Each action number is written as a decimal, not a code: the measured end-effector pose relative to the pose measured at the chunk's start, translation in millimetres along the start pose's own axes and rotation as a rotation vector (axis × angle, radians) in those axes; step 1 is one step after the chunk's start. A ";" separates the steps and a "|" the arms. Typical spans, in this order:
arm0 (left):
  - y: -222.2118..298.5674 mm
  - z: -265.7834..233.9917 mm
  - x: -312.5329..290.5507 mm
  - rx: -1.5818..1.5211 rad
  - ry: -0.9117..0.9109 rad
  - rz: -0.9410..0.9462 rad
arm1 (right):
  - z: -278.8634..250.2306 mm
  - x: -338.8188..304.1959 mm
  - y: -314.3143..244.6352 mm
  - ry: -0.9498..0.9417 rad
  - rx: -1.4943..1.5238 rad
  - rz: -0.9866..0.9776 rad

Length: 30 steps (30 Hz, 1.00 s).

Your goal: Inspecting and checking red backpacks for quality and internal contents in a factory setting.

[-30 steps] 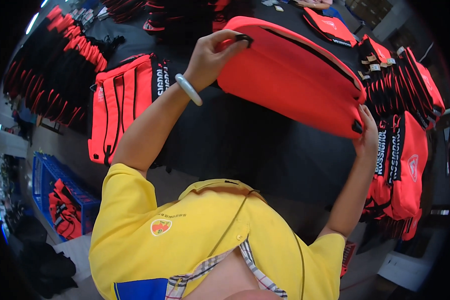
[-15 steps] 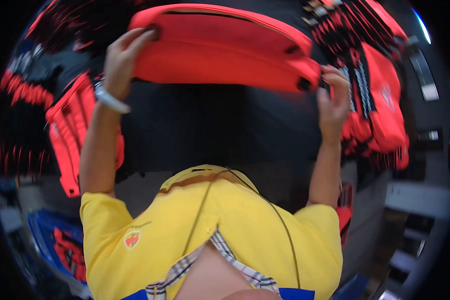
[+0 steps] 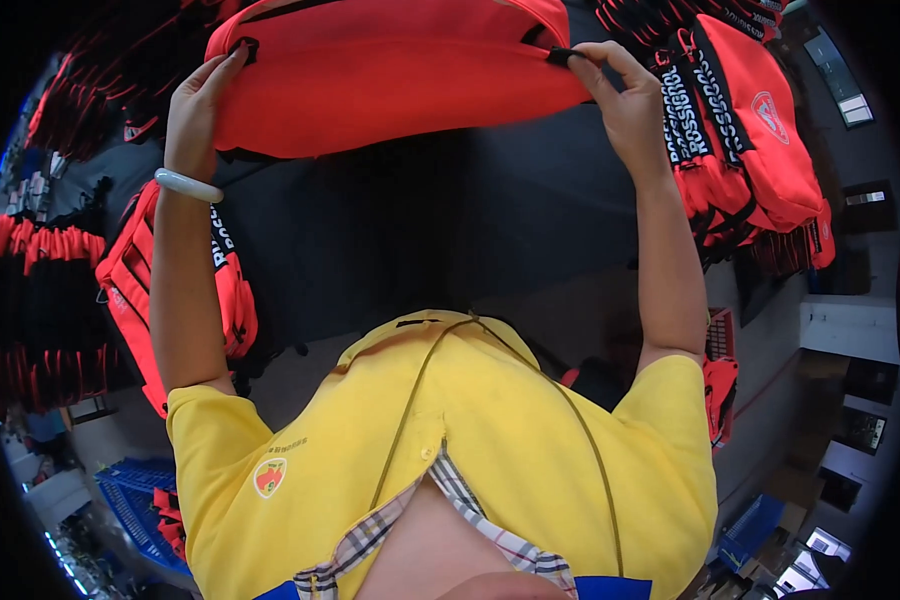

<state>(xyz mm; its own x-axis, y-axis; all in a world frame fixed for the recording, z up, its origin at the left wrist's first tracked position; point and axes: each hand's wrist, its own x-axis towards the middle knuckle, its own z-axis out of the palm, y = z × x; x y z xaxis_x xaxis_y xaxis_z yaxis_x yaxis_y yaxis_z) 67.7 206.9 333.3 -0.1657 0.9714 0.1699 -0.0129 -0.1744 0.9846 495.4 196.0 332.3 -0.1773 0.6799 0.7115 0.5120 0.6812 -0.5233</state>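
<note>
One big red bag (image 3: 390,70) is held up in the air, gripped by two hands: the left hand (image 3: 198,105) at one end and the right hand (image 3: 625,95) at the other. One white bangle (image 3: 188,185) sits on the left wrist. One more red bag (image 3: 775,140) lies on top of a pile on the right of the desk (image 3: 390,240); the bags under it are too bunched to count. One red bag (image 3: 135,290) lies flat on the left. One blue crate (image 3: 135,495) sits low on the left.
</note>
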 end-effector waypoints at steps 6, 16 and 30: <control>-0.4 -5.3 -2.5 -0.055 -0.049 -0.021 | 4.9 1.8 -4.6 -0.049 0.215 0.219; -5.4 -8.5 -7.1 -0.044 -0.033 0.007 | 11.5 -7.9 -4.3 0.077 0.365 0.328; -41.7 -68.8 -85.3 0.165 0.307 0.354 | 55.4 -46.5 -25.7 0.075 0.500 0.252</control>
<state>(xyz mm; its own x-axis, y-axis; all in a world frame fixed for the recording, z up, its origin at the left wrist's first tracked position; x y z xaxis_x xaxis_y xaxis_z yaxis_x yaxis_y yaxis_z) 14.5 120.2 274.9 -0.4150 0.7605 0.4995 0.2488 -0.4332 0.8663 443.9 161.9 286.7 -0.0317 0.8296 0.5574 0.0667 0.5582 -0.8270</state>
